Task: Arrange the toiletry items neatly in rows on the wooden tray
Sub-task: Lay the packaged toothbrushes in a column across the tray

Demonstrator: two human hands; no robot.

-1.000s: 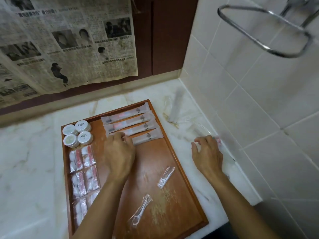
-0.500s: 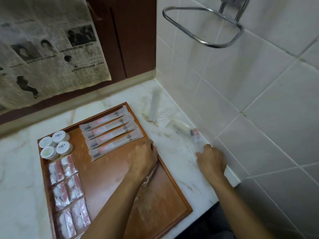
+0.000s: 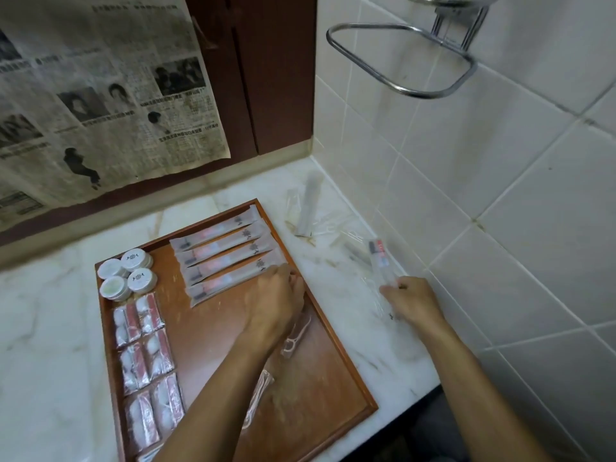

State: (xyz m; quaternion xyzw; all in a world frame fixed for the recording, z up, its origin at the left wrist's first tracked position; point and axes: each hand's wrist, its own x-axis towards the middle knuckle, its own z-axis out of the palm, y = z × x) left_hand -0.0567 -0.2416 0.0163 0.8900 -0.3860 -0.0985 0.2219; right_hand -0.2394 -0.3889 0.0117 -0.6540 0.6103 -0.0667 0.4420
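Most of the wooden tray [image 3: 336,331] looks sorted to me: four long toothbrush sachets [image 3: 230,258] lie side by side in a slanted row just beyond my left hand [image 3: 275,303], four round white-lidded jars [image 3: 128,273] sit clustered at the far corner to its left, and the small red-and-white packets [image 3: 145,358] run in pairs down the left edge, nearer me than the jars. What I judge is left: two wrapped floss picks [image 3: 295,335] lie loose on the bare wood under and behind my left wrist, not yet lined up, and several items are off the tray on the marble surface [image 3: 373,355]. These are a grey sachet [image 3: 308,208] well beyond my right hand [image 3: 411,301] near the corner of the tiled wall, and a scatter of clear wrappers between the two. My left grip is loosely curled, fingertips [image 3: 290,278] resting at the near end of the closest toothbrush sachet by the tray's right rim. Whether I am pinching it or only nudging it straight I cannot tell, since the back of the hand hides the pads. My right grip is closed on the near end of a clear-wrapped toothbrush kit with a red label [image 3: 380,261]. This kit lies on the surface, angling away from my fingers toward the wall, to the right of the tray. It seems the next piece to bring over.
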